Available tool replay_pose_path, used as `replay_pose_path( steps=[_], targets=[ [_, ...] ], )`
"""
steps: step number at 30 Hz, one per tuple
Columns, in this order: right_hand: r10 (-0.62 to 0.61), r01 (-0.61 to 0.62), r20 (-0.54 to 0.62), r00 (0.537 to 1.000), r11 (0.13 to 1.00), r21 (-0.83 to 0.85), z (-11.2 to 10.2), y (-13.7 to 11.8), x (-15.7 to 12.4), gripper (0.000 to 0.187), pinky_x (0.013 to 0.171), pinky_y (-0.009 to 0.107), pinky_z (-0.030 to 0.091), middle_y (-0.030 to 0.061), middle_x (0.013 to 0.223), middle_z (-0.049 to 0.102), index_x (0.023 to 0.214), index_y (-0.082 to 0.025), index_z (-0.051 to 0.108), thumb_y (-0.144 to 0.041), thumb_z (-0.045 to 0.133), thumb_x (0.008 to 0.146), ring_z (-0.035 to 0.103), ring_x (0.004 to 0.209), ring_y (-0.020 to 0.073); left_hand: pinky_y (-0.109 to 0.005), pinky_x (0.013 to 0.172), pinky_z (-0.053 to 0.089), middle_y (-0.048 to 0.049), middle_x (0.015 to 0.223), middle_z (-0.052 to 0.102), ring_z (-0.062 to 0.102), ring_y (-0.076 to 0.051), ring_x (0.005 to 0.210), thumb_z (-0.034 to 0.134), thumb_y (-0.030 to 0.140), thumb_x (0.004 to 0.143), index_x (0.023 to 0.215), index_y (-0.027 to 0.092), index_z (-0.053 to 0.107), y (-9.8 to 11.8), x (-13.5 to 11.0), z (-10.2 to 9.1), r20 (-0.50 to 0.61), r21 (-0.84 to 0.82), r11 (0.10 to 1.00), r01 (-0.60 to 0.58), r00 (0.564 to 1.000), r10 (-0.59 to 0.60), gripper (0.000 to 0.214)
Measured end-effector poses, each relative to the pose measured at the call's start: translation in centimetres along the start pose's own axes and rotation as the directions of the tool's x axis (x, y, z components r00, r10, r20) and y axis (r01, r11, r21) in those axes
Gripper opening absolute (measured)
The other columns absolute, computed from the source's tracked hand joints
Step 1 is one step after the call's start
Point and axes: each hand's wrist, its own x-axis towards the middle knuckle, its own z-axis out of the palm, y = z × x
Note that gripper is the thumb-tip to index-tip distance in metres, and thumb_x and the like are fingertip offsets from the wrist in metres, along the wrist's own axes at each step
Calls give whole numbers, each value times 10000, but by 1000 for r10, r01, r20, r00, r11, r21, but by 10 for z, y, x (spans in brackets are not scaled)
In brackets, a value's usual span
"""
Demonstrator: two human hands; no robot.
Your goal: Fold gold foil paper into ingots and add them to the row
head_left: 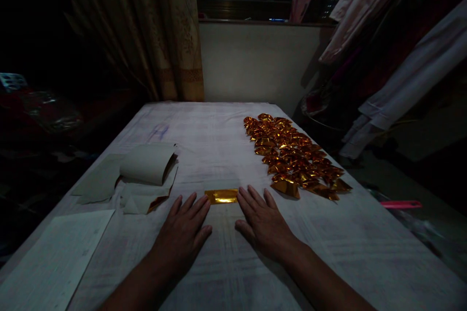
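A folded strip of gold foil paper lies flat on the cloth-covered table, between my two hands. My left hand rests palm down with its fingers stretched out, fingertips at the strip's left end. At the strip's right end, my right hand also lies flat, fingers extended over the edge. Beyond my right hand is a heap of folded gold foil pieces, shiny and pointed. To the left sit pale-backed paper sheets, one curled over, with gold showing underneath.
A large pale sheet lies at the table's near left. Behind the table are a curtain and a wall with a ledge holding a pink cup. Clothes hang at the right, above a pink-handled item.
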Motion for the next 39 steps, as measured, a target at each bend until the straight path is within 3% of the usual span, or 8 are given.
replay_pose_path(
  steps=[5, 9, 11, 17, 26, 33, 39],
  targets=[
    [44, -51, -226, 973, 998, -22, -9, -7, 17, 495, 1168, 619, 264, 180, 1531, 461, 1423, -138, 526, -318, 572, 965, 373, 1444, 354, -559, 1162, 294, -105, 1407, 619, 521, -307, 1328, 449, 433, 1011, 1368, 202, 590, 24, 21, 3, -46, -19, 1000, 22, 999, -23, 448],
    [-132, 155, -185, 974, 980, 121, -8, -10, 37, 277, 958, 392, 515, 106, 1276, 679, 1193, -200, 670, -156, 534, 956, 615, 1179, 242, -543, 1169, 307, -85, 1251, 695, 582, -272, 1228, 477, 343, 1005, 1255, 211, 657, 31, 38, 1, -94, -100, 995, 16, 995, -26, 335],
    [-161, 201, -218, 962, 964, 173, -2, -5, 41, 240, 916, 371, 533, 92, 1170, 711, 1108, -196, 689, -124, 533, 940, 640, 1095, 228, -535, 1156, 329, -59, 1193, 715, 602, -257, 1188, 478, 292, 1001, 1205, 228, 678, 27, 43, -1, -109, -147, 989, -7, 994, -10, 292],
    [-148, 256, -378, 914, 933, 253, 15, 6, 37, 333, 976, 418, 508, 92, 1220, 689, 1219, -215, 636, -99, 551, 919, 608, 1159, 242, -547, 1119, 367, -49, 1223, 726, 627, -257, 1178, 490, 264, 998, 1197, 247, 691, 9, 41, -5, -138, -192, 979, -65, 990, 39, 283],
    [-74, 214, -397, 915, 922, 322, 15, 2, 34, 328, 977, 455, 496, 91, 1246, 674, 1221, -221, 609, -92, 492, 943, 600, 1163, 243, -506, 1162, 355, -40, 1297, 699, 608, -250, 1245, 534, 255, 976, 1230, 262, 674, 0, 33, 3, -141, -190, 974, -125, 985, 99, 290],
    [58, 64, -303, 951, 924, 377, 13, -11, 30, 369, 1029, 481, 462, 80, 1301, 644, 1247, -263, 609, -125, 521, 916, 566, 1207, 266, -475, 1150, 400, -29, 1370, 656, 574, -250, 1298, 549, 289, 971, 1322, 280, 621, 1, 22, 7, -83, -191, 978, -78, 995, 63, 358],
    [67, 44, -275, 959, 924, 379, 11, -15, 35, 386, 1019, 471, 450, 99, 1264, 636, 1232, -238, 616, -121, 546, 872, 555, 1193, 268, -504, 1157, 381, -34, 1436, 602, 534, -250, 1345, 505, 224, 979, 1265, 285, 646, 5, 26, 5, -72, -208, 978, -20, 997, 6, 324]
  ],
)
